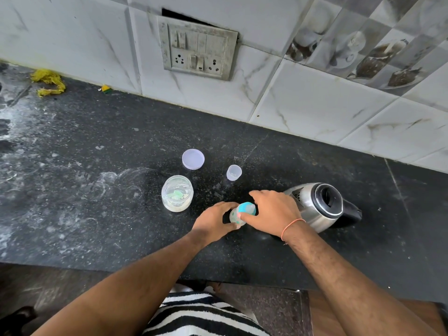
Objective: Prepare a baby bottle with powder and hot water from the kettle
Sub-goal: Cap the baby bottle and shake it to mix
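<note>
Teal-capped baby bottle point(240, 214), left hand point(214, 221), right hand point(274, 212) gripping

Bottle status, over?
Both hands on the bottle: left hand at the body, right hand at the blue collar. Powder jar open. Kettle close right. Nothing blocking.

Both bare forearms outstretched, left hand point(215, 220) and right hand point(271, 212) in curled, closed grip.
</note>
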Demonstrator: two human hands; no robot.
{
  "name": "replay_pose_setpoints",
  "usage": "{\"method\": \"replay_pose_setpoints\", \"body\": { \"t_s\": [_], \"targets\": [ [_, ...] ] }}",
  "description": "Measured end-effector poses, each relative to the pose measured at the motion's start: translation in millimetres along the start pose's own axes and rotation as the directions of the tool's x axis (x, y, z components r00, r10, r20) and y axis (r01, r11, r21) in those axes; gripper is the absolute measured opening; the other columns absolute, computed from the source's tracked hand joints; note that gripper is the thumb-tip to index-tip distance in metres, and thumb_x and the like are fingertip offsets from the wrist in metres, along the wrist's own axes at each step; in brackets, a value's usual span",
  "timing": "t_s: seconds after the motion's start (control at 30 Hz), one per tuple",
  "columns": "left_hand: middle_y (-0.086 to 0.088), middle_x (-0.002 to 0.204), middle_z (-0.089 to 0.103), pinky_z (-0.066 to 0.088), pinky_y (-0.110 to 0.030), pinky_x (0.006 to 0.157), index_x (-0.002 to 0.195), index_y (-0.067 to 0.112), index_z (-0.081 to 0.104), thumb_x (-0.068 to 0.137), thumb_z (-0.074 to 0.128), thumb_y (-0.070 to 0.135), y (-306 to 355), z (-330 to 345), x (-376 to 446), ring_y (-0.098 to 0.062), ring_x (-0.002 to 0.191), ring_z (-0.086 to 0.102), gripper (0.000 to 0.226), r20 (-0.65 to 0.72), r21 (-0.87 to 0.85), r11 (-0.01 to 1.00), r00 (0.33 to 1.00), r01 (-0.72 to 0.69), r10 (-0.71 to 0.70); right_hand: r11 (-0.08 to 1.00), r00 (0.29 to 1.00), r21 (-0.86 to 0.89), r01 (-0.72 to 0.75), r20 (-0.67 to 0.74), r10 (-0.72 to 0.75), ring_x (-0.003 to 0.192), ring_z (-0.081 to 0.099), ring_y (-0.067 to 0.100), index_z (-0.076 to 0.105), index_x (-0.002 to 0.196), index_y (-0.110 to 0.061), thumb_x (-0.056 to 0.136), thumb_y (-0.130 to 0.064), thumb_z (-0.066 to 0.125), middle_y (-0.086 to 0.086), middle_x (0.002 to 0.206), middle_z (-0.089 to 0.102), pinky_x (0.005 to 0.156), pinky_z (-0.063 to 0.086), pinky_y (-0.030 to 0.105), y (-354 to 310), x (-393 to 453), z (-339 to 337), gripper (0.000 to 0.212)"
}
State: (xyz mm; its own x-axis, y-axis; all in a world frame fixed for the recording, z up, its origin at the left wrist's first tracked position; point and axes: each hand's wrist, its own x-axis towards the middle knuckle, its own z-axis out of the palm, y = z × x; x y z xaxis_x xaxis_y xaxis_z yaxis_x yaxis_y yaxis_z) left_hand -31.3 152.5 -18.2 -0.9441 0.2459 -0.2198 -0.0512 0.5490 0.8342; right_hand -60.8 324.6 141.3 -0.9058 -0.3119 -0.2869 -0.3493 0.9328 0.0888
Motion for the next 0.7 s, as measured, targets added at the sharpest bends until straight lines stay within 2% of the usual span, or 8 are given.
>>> {"method": "replay_pose_setpoints", "body": {
  "t_s": [0.03,0.07,0.17,0.27,0.43,0.6,0.7],
  "targets": [
    [0.019,0.143,0.063,0.054,-0.033,0.106,0.152,0.04,0.057,0.09,0.086,0.043,-0.1,0.2,0.1,-0.005,0.129,0.06,0.068,-0.003,0.002,1.0,1.0,-0.004,0.004,0.999,0.999,0.033,0.032,0.006,-0.032,0.107,0.072,0.025,0.063,0.136,-0.033,0.088,-0.069,0.064,-0.007,0.12,0.071,0.079,0.058,0.039,0.4,-1.1,-2.2,0.061],
    [0.018,0.142,0.064,0.053,-0.033,0.108,0.152,0.038,0.057,0.09,0.086,0.043,0.0,0.3,0.1,-0.004,0.129,0.059,0.068,-0.006,0.005,1.0,1.0,-0.005,0.005,0.997,0.998,0.048,0.061,0.014,-0.062,0.11,0.071,0.024,0.06,0.14,-0.036,0.088,-0.062,0.067,-0.01,0.123,0.07,0.081,0.058,0.038,0.2,-2.3,-4.0,0.059],
    [0.018,0.141,0.064,0.055,-0.032,0.104,0.152,0.038,0.057,0.09,0.086,0.043,0.5,0.0,-0.2,-0.005,0.127,0.06,0.068,-0.005,0.008,1.0,1.0,-0.005,0.005,0.998,0.999,-0.027,0.051,0.009,-0.051,0.1,0.072,0.025,0.067,0.119,-0.03,0.091,-0.06,0.066,-0.006,0.11,0.071,0.07,0.047,0.035,-3.4,0.5,-3.8,0.04],
    [0.019,0.143,0.063,0.055,-0.03,0.099,0.152,0.039,0.056,0.091,0.085,0.041,1.6,-0.3,-0.5,-0.005,0.124,0.061,0.068,-0.002,0.006,1.0,1.0,-0.006,0.006,0.997,1.0,-0.077,0.026,0.013,-0.025,0.093,0.072,0.027,0.066,0.109,-0.021,0.097,-0.067,0.061,0.002,0.102,0.074,0.066,0.04,0.035,-4.9,5.1,-1.0,0.048],
    [0.018,0.142,0.063,0.053,-0.033,0.108,0.148,0.037,0.056,0.09,0.086,0.041,4.8,-2.0,-0.4,-0.005,0.129,0.059,0.065,0.002,0.013,1.0,1.0,-0.007,0.007,0.995,0.994,-0.039,0.095,0.052,-0.093,0.099,0.072,0.027,0.064,0.126,-0.028,0.09,-0.052,0.072,-0.002,0.115,0.075,0.078,0.06,0.04,-3.5,1.2,-4.3,0.044],
    [0.017,0.152,0.06,0.052,-0.038,0.113,0.155,0.038,0.051,0.093,0.083,0.039,9.3,-6.2,2.0,-0.008,0.135,0.059,0.07,0.08,0.053,0.998,0.996,-0.046,0.042,0.99,0.993,-0.08,0.113,0.042,-0.11,0.098,0.072,0.03,0.064,0.121,-0.024,0.094,-0.052,0.071,0.002,0.113,0.076,0.074,0.054,0.039,-2.4,3.2,2.3,0.039],
    [0.018,0.149,0.061,0.056,-0.041,0.106,0.152,0.038,0.054,0.092,0.082,0.042,11.7,-11.0,4.1,-0.01,0.13,0.063,0.066,0.079,0.125,0.99,0.995,-0.063,0.053,0.99,0.993,-0.086,0.11,0.045,-0.106,0.101,0.073,0.033,0.062,0.119,-0.02,0.096,-0.052,0.069,0.006,0.115,0.075,0.078,0.057,0.042,-4.4,3.7,7.7,0.041]
  ]
}}
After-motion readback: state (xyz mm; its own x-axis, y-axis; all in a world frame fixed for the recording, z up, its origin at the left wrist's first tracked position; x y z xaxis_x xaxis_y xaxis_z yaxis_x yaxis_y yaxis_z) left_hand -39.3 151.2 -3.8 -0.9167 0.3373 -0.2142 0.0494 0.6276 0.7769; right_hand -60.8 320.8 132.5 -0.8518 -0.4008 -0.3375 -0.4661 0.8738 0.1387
